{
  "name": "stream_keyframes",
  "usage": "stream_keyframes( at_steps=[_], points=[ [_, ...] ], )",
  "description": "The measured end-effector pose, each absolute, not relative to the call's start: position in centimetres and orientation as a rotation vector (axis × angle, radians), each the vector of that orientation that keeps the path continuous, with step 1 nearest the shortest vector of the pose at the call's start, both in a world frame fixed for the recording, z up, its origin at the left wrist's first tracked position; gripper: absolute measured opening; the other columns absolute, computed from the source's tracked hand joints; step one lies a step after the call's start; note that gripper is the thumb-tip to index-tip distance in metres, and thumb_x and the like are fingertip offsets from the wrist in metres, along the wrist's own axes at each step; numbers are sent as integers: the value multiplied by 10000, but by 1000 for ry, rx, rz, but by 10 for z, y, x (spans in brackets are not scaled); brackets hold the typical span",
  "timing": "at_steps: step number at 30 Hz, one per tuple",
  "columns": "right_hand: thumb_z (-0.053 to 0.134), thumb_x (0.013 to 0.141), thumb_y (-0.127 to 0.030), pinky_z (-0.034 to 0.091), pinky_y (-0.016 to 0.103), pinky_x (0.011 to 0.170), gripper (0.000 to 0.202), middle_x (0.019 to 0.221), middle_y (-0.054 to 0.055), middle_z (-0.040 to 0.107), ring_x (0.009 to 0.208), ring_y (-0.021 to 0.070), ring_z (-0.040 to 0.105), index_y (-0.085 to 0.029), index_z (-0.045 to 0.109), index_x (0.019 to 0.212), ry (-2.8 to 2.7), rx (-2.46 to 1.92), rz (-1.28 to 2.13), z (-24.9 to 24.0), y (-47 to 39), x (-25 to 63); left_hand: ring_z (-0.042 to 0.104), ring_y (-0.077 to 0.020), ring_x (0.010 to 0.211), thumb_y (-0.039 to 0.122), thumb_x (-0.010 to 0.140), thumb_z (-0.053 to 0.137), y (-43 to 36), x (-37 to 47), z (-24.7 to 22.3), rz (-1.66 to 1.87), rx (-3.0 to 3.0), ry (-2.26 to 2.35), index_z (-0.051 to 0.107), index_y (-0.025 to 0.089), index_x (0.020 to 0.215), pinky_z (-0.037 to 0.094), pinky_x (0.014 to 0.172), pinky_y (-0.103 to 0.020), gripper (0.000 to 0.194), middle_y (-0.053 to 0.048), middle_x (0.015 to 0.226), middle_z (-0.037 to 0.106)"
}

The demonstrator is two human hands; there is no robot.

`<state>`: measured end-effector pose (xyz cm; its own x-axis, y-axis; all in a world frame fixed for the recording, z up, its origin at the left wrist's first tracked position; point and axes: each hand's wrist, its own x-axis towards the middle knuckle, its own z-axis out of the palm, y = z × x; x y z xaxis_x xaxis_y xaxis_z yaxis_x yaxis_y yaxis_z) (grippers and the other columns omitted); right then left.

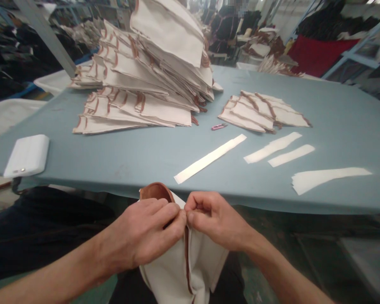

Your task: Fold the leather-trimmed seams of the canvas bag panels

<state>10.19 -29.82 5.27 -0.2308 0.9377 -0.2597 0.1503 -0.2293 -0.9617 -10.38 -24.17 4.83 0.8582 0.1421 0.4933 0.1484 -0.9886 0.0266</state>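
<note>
A cream fabric piece with brown edging hangs over my lap, in front of the table edge. My left hand pinches its upper edge, beside a curled brown flap. Close against it, my right hand pinches the same edge, thumb against bent forefinger. The fingertips of both hands nearly meet above a brown seam that runs down the piece. What lies exactly between the fingertips is hidden.
On the blue-green table stands a tall stack of cream pieces, with a smaller pile to its right. Pink thread snips, a long pale strip, fanned strips and a white box lie nearer.
</note>
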Motion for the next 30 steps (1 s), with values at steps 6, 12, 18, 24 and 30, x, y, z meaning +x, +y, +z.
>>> stream_keyframes(
  at_steps=[6,12,18,24,30],
  points=[
    [581,777,-205,326,208,534,91,603,-59,492,567,88,405,-183,545,696,-1583,-1326,1245,57,-301,102,606,-150,649,25,899,551,-248,-102,47,-1106,-3124,-547,562,192,966,428,597,-265,181,1,745,654],
    [567,754,-119,355,210,582,77,641,-41,586,584,89,505,-175,576,701,-1779,-1315,940,56,-305,102,593,-129,700,108,924,517,-243,-103,64,-806,-3591,-710,543,218,951,428,648,-236,116,31,802,635],
    [589,833,-108,369,219,611,112,674,-31,608,616,103,545,-183,616,753,-1877,-1261,804,57,-309,106,575,-139,755,161,1076,407,-230,-105,77,-431,-3739,-554,505,219,888,414,688,-237,219,15,846,618],
    [567,998,-164,362,258,648,126,737,-4,649,645,123,526,-175,636,892,-2073,-1153,720,67,-316,115,533,-124,675,196,1055,467,-232,-103,97,-85,-3777,-626,496,208,812,362,622,-255,245,31,789,589],
    [623,1000,-264,345,242,601,198,683,-25,587,620,110,492,-181,651,822,-1830,-1186,1014,66,-325,121,444,-109,584,279,1020,477,-242,-94,79,-405,-4026,-902,471,208,738,325,562,-239,291,59,643,473]
  ],
)
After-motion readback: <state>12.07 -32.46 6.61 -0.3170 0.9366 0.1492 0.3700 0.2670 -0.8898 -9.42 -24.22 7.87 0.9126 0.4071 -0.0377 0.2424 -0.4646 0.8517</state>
